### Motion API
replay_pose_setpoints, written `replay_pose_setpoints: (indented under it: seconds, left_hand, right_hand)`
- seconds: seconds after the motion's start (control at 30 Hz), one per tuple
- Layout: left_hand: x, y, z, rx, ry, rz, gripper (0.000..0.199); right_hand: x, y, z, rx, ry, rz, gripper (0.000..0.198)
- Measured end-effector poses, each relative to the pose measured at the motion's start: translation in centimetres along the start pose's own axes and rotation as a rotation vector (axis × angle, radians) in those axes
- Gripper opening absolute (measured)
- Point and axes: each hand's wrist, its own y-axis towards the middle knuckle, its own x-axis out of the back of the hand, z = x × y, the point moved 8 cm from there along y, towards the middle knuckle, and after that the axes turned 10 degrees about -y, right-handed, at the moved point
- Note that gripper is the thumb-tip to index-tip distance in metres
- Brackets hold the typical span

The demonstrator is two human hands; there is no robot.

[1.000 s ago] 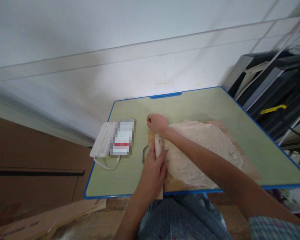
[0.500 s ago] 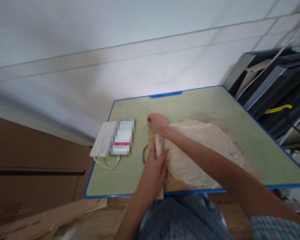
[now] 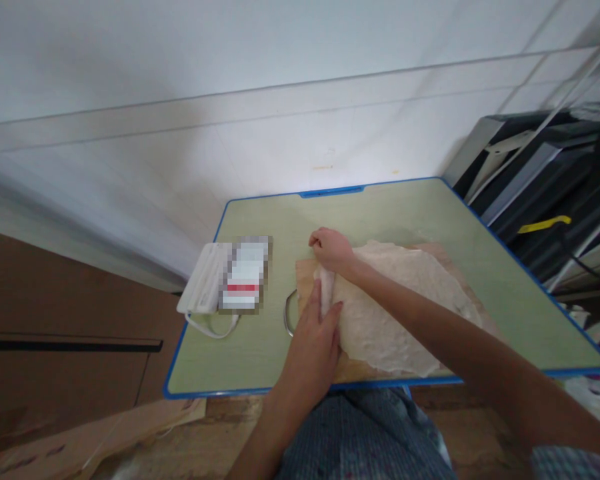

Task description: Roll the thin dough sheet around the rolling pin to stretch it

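A wide, thin sheet of dough (image 3: 405, 313) lies on a wooden board (image 3: 304, 272). Along its left side is a rolling pin (image 3: 326, 293), pale and dusted or covered with dough. My left hand (image 3: 314, 340) rests over the near part of the pin, fingers along one side and thumb on the other. At the pin's far end my right hand (image 3: 333, 250) is closed in a fist, its forearm crossing above the dough. Both pin ends are hidden by my hands.
The board sits on a green table (image 3: 260, 220) with a blue rim. A metal handle (image 3: 287, 317) sticks out left of the board. Further left lie a blurred phone (image 3: 245, 273) and a white device (image 3: 207, 277) joined by a cable. Dark panels (image 3: 545, 173) lean at the right.
Both hands and the rolling pin have shifted slightly right, baring more of the board's left strip. The pin's near end, seen before below my left hand, is now covered.
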Motion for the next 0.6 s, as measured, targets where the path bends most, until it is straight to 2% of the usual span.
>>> replay_pose_setpoints:
  seconds: [0.23, 0.33, 0.6]
  left_hand:
    - [0.9, -0.2, 0.9, 0.040, -0.049, -0.071, 0.043]
    - [0.9, -0.3, 1.0, 0.050, -0.040, -0.080, 0.042]
    - [0.2, -0.1, 0.2, 0.016, 0.019, -0.028, 0.045]
  right_hand:
    - [0.3, 1.4, 3.4, 0.042, -0.026, -0.012, 0.031]
    - [0.4, 1.5, 4.0, 0.059, -0.023, -0.016, 0.031]
    - [0.2, 0.0, 0.5, 0.005, -0.011, -0.023, 0.032]
